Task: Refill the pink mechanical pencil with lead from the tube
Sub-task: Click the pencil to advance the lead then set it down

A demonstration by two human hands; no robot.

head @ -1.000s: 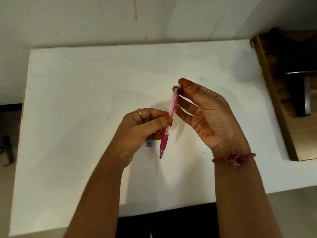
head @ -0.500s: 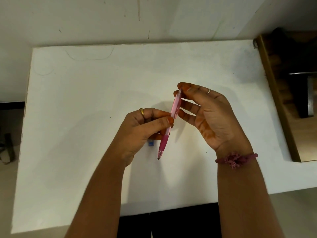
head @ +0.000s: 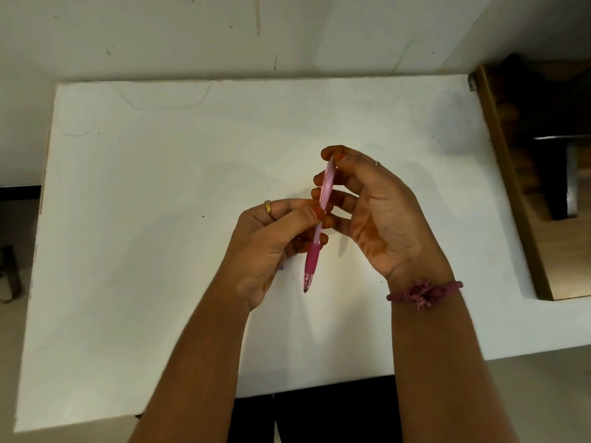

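We cannot make out the lead tube; only a sliver of something blue [head: 281,267] peeks from behind our left hand [head: 271,247], too hidden to name. The pencil [head: 316,231] is held above the white table [head: 144,219], tip down and nearly upright. Our left hand is clamped on its middle with thumb and fingers. Our right hand [head: 377,215] pinches the top end, which the fingertips [head: 332,152] cover. A wooden cabinet [head: 518,187] stands at the table's right edge, partly cut off.
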